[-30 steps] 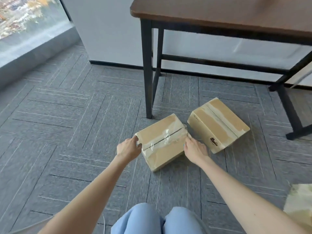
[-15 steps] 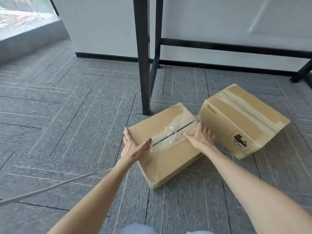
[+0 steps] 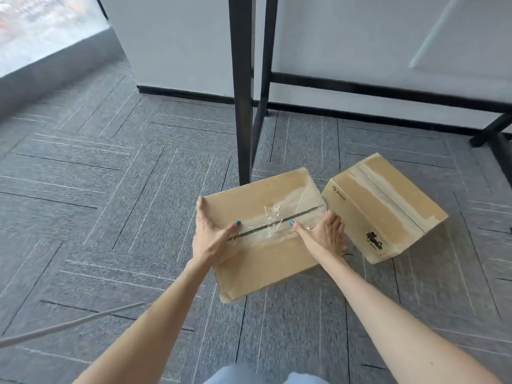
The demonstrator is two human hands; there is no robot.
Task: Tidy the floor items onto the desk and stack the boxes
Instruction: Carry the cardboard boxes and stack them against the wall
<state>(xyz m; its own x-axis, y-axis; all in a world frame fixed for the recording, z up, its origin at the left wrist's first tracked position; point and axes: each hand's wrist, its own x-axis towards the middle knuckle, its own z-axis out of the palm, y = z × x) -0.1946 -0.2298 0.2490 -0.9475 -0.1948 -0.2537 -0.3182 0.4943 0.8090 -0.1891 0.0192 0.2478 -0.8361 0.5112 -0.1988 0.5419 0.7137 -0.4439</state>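
A taped cardboard box [image 3: 266, 261] sits on the grey carpet in front of a black desk leg [image 3: 240, 90]. My left hand [image 3: 213, 239] grips its left side, thumb lying across the top by the seam. My right hand [image 3: 322, 235] clasps the right side, thumb on top and fingers down between the two boxes. A second cardboard box [image 3: 388, 206], printed with a logo and a label, lies tilted on the floor just right of the first. The desk top is out of view.
The desk's black crossbar [image 3: 388, 88] and right foot [image 3: 496, 128] stand against the white wall. A window ledge [image 3: 55, 67] runs along the far left. A thin white cable [image 3: 69, 325] crosses the carpet at lower left.
The view has closed in on the boxes and tipped down. Both hands slid from the box's near corners to its sides, thumbs over the top. The near box now looks slightly raised and turned.
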